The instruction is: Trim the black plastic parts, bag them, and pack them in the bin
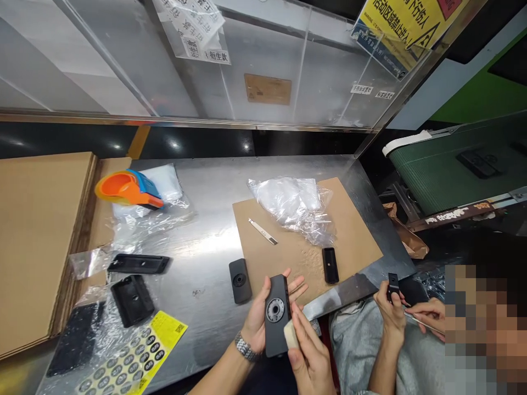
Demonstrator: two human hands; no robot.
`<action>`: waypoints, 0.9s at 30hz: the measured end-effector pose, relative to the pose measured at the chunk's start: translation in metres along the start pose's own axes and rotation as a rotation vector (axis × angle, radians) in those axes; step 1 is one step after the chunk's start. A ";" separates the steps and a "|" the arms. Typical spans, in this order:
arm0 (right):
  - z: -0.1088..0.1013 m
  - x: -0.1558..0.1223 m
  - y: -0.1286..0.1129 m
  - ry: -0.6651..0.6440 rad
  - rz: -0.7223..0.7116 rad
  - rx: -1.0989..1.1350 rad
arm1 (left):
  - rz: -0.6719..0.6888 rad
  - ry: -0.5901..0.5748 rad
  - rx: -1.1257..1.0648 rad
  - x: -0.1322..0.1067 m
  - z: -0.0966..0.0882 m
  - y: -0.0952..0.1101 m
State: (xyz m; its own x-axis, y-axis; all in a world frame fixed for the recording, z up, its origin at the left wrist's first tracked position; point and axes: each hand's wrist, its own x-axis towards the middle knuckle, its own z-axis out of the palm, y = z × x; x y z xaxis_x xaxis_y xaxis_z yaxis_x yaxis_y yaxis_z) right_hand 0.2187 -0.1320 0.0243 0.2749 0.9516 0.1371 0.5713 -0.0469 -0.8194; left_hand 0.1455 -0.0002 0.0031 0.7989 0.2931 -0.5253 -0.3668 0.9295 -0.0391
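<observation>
Across the steel table (206, 230) I see bare metal open in the middle. A cardboard stack (37, 241) lies along its left edge, and a cardboard sheet (354, 241) reaches toward the right corner under a crumpled plastic bag (296, 206). A co-worker's hands (391, 312) work just off that corner, close to mine. At the near edge my left hand (257, 321) grips a black housing (276, 315) upright, fingers wrapped behind it. My right hand (310, 356) pinches a beige pad (291, 333) against the housing's lower corner.
</observation>
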 end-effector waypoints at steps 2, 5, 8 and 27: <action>0.000 -0.009 0.004 0.098 0.011 -0.063 | 0.027 0.030 0.047 0.002 0.001 0.001; -0.003 -0.003 0.006 0.255 0.079 -0.135 | 0.042 0.056 0.124 0.005 0.005 -0.001; -0.006 0.023 -0.002 0.227 0.041 -0.153 | -0.048 0.073 0.142 0.007 0.009 -0.008; 0.002 0.045 0.019 0.152 0.135 0.088 | -0.067 0.185 0.413 -0.006 0.011 -0.005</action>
State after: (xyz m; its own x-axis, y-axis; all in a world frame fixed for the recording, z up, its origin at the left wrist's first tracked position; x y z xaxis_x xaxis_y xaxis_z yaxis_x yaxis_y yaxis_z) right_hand 0.2404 -0.0894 0.0142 0.4618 0.8814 0.0993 0.4533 -0.1382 -0.8806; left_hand 0.1476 -0.0044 0.0156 0.7019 0.2192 -0.6777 -0.0662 0.9674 0.2443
